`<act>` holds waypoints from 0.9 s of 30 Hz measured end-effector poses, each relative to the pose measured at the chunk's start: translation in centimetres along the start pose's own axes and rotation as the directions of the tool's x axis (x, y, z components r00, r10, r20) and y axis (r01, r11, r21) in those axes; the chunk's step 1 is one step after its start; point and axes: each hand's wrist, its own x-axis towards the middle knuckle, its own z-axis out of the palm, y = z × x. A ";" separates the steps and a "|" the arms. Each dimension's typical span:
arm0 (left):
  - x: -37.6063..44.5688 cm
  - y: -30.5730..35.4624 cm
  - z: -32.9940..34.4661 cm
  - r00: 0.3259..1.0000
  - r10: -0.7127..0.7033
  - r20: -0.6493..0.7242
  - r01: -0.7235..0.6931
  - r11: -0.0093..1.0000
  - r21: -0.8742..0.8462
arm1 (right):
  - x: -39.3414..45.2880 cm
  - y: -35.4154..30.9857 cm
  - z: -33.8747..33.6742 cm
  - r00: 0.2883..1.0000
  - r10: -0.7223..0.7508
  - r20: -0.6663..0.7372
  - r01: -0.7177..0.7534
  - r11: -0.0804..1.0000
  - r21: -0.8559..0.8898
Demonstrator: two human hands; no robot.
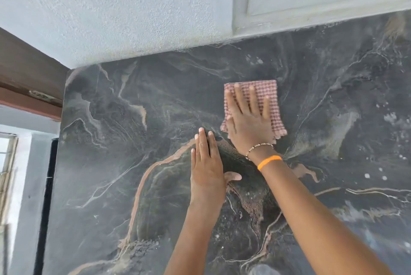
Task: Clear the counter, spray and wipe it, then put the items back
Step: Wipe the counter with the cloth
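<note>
**A:** Where's your cloth (255, 105) sitting right now?

**B:** It's flat on the bench (133, 141), pinned under your right hand (249, 123). That grip isn't clenched: the fingers lie straight and spread over the checked fabric, pressing it down, with the palm on the cloth's near edge. Nothing is curled round it.

**A:** And your other hand?

**B:** Your left hand (208, 163) is released too, lying flat on the bare stone just to the left of the cloth and nearer to you. Its fingertips come close to the cloth's near left corner, but I'd call them apart from it. It looks to be bracing you, not wiping.

**A:** So which way does the next stroke go?

**B:** Judge it from the cloth. To the right of the cloth, white spray flecks (391, 119) still speckle the bench, well apart from it; left of it the stone shows none. The cloth's longer side runs away from you toward the wall (133, 8), so a sideways sweep carries its full length across. Your right hand is already on it and is the nearer one to the flecks, so you'd likely push rightward, away from the left hand.

**A:** Anything to put back yet?

**B:** No items in view; wiping seems unfinished.
</note>
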 end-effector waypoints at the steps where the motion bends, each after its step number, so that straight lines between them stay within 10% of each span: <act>1: 0.1 0.0 0.0 1.000 -0.004 0.006 0.004 1.000 -0.014 | 1.8 -1.7 0.2 0.996 -0.088 0.015 0.088 0.996 0.003; 9: 0.5 -0.1 -0.4 1.000 -0.015 0.022 0.018 0.992 -0.121 | 13.1 -8.2 0.3 0.924 -0.379 0.049 0.381 0.924 -0.025; 17: 0.4 0.5 -0.4 0.999 -0.048 0.021 0.051 0.987 -0.153 | 13.0 5.5 -2.3 0.992 -0.042 -0.118 0.043 0.999 0.008; 27: 0.5 0.4 -0.1 0.999 -0.043 -0.001 0.043 0.988 -0.148 | 6.9 14.8 -3.8 0.905 0.404 -0.137 -0.398 0.915 0.069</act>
